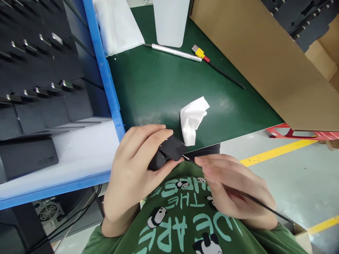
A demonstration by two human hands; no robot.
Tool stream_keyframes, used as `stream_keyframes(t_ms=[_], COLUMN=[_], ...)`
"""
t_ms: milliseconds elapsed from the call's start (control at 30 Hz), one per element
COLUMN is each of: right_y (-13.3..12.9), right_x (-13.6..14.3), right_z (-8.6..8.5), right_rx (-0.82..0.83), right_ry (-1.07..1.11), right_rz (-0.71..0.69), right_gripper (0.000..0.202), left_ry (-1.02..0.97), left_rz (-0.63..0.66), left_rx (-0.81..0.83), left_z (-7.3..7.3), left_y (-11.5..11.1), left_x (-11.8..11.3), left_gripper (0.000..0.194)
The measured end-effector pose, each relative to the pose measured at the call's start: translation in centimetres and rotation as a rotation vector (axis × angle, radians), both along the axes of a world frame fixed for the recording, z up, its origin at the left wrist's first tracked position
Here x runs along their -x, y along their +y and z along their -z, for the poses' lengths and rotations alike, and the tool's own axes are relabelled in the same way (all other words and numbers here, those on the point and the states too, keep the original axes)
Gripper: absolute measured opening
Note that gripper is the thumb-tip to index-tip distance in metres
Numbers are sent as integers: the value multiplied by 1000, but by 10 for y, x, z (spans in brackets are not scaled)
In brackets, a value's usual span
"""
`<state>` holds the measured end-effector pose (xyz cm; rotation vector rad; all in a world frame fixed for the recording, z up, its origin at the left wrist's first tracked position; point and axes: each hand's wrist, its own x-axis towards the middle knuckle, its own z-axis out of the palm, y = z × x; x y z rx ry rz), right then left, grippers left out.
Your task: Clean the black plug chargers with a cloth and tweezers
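Observation:
A small black device (173,148) with a second dark piece angled beneath it is held in my left hand (140,165), fingers wrapped over its top and thumb under it. My right hand (233,183) pinches a thin dark tool (255,201) whose pale tip meets the device's right end. The tool's shaft runs back across the palm toward the lower right. A crumpled white cloth (192,120) lies on the green table (148,84) just beyond the device.
A blue-edged bin (106,79) of black devices fills the left. A cardboard box (259,53) stands at the right. At the back lie a silver pen-like knife (176,53), a USB cable (222,72), white sheets (119,26) and a white plastic piece (171,21).

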<state>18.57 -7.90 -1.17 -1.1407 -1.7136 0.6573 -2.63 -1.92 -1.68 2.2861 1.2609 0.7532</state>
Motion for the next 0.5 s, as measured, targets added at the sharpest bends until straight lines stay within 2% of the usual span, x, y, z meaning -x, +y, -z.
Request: stream_keyframes(t_ms=[500], right_y=[-2], right_x=[3], right_z=[1], right_rx=[-20], right_ry=[19], right_rz=[20], right_gripper=[44], left_ry=[6], left_rz=[-5], left_rx=[50], left_z=[-2], left_y=[-2], left_x=[1], left_gripper=[43])
